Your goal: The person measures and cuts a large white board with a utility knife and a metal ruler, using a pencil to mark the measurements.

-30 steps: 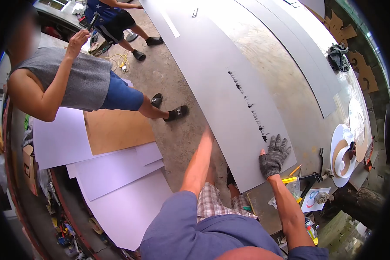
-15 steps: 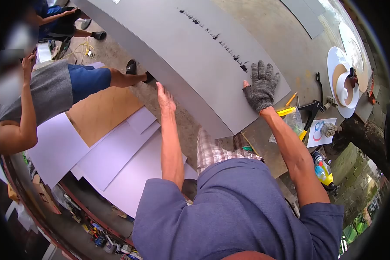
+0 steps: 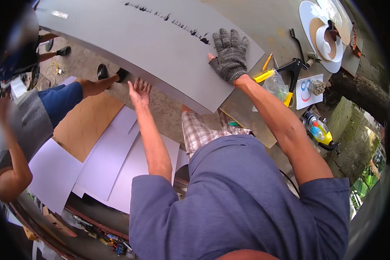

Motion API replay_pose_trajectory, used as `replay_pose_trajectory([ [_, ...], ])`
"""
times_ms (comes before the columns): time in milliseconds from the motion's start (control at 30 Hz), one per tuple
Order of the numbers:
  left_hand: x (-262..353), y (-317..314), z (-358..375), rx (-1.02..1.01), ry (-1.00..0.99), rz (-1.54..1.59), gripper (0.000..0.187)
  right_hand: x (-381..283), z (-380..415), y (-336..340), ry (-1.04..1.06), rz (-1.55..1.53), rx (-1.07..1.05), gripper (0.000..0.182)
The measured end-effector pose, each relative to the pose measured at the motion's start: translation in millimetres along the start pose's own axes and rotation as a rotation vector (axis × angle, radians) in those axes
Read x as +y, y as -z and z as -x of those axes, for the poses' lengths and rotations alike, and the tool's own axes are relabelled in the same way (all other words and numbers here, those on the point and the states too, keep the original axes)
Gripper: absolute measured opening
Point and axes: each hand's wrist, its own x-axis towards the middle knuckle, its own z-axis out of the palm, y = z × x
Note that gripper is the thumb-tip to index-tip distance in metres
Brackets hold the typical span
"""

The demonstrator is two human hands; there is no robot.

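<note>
My right hand [image 3: 229, 56], in a grey knit glove with the fingertips spread, lies flat on the top face of a large grey metal box [image 3: 169, 54]. A line of smeared black lettering [image 3: 167, 17] runs along that face, ending close to the gloved fingers. My left hand [image 3: 140, 92] is bare and palm up, its fingers stretched out at the lower edge of the box's side. Beside my right wrist lie an orange pencil [image 3: 268, 61] and a clear plastic bag [image 3: 276, 86] with yellow-handled tools.
A black-handled brush [image 3: 297, 42] and a card with a printed figure [image 3: 310, 93] lie at the right. White sheets [image 3: 102, 158] and a brown board [image 3: 89, 130] are at the left. A person in blue shorts [image 3: 63, 102] stands there; another person's legs show behind.
The view has swung, so the box sits further left and higher. My left hand has come to the box's lower edge, fingers now spread; my right hand stays flat near the lettering.
</note>
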Motion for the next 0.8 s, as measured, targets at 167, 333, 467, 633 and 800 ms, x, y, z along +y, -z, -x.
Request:
replay_pose_trajectory([
  [167,-0.7,1.7,28.6,0.031,-0.137,-0.208,0.094,1.1,2.2,4.9,-0.009,-0.002,-0.007,0.072],
  [333,-50.9,-100.7,-1.5,-0.438,-0.049,-0.044,0.087,-1.0,3.8,5.2,-0.013,0.001,-0.024,0.072],
  [467,-80.5,-126.8,-10.1,-0.553,0.010,0.064,0.088,-2.3,3.0,-6.2,0.003,0.002,0.034,0.072],
  [633,-64.9,-34.0,-13.9,0.032,0.182,0.204,0.089,-0.1,3.4,-5.0,0.006,-0.010,0.058,0.071],
  [800,-29.5,10.9,61.4,0.200,-0.147,-0.181,0.088,-3.5,6.3,-5.5,-0.005,0.001,0.032,0.071],
])
